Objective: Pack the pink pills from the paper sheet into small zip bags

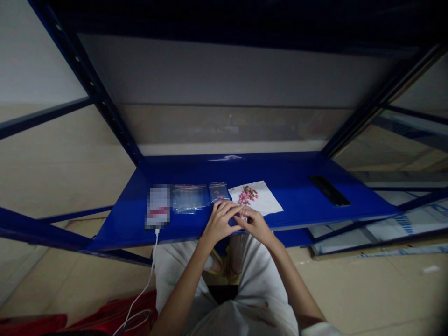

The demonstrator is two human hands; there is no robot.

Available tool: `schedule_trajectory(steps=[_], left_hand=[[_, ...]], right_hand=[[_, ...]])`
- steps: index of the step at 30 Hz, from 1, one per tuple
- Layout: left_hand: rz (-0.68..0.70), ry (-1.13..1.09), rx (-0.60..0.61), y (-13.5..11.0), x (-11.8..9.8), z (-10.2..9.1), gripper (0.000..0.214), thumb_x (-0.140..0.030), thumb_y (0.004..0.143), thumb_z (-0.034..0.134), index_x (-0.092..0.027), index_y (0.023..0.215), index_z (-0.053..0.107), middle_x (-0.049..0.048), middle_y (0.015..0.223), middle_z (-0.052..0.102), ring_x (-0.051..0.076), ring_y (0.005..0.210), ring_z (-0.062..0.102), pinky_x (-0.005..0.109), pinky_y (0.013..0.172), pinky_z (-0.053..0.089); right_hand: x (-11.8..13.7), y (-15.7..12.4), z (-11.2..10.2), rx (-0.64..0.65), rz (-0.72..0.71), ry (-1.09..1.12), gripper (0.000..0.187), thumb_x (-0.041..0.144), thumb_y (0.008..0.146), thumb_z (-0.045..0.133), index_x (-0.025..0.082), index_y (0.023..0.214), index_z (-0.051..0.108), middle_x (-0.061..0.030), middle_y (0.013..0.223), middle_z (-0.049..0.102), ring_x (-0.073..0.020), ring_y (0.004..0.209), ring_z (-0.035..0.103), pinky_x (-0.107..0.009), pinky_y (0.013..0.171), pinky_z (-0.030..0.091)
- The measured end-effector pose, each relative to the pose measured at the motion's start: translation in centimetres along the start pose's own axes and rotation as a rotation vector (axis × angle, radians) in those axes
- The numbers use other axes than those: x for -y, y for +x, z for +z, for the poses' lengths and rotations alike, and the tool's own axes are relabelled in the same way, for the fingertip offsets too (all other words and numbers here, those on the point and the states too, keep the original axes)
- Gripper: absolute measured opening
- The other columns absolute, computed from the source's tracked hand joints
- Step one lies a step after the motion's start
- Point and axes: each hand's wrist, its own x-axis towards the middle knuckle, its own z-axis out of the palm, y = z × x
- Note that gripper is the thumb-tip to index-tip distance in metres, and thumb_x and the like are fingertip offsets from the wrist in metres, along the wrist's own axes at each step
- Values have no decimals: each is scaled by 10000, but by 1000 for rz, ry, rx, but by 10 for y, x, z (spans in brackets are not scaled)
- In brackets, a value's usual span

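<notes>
My left hand (221, 221) and my right hand (257, 226) meet at the front of the blue shelf. Their fingertips close on a small clear plastic bag (244, 215), which shows a little pink and is mostly hidden by the fingers. Just beyond them lies a white paper sheet (271, 199) bearing a loose pile of pink and brown pill-like pieces (248, 195). Behind my left fingers rests a small zip bag (217, 189) with several such pieces in it. Further left is a stack of flat clear plastic bags (190, 198).
A phone (158, 207) with a white charging cable (152, 266) lies at the left of the blue shelf (294, 168). Over on the right is a dark phone-like slab (329, 190). Blue metal uprights (108, 109) frame both sides, and an upper shelf hangs above.
</notes>
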Motion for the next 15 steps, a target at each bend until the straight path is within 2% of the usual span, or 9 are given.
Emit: schedule_trajectory(steps=[4, 7, 10, 15], left_hand=[[27, 37, -56, -1, 3, 3, 437, -345, 754, 611, -243, 1170, 520, 38, 1045, 619, 191, 1031, 518, 380, 956, 284], [-2, 64, -162, -2, 7, 6, 422, -392, 756, 601, -228, 1141, 543, 48, 1013, 630, 198, 1012, 534, 377, 940, 299], [-43, 84, -257, -1, 9, 8, 442, -411, 737, 619, -217, 1128, 551, 54, 998, 637, 201, 1004, 546, 365, 918, 318], [-65, 86, -306, 0, 10, 7, 472, -426, 720, 632, -208, 1130, 548, 52, 991, 644, 204, 1019, 544, 353, 900, 332]], right_hand=[[3, 3, -14, -36, -13, -50, 197, 370, 767, 604, 198, 824, 682, -68, 883, 625, -186, 824, 583, -294, 705, 480], [-3, 5, -30, -190, 77, -126, 234, 403, 772, 585, 195, 779, 691, -70, 865, 627, -169, 732, 597, -264, 604, 489], [-14, 4, -42, -294, 202, -317, 255, 424, 760, 588, 211, 844, 702, -60, 900, 630, -135, 609, 586, -260, 571, 480], [-30, 4, -41, -267, 283, -497, 263, 450, 738, 593, 233, 824, 715, -45, 904, 637, -129, 586, 586, -246, 538, 454]])
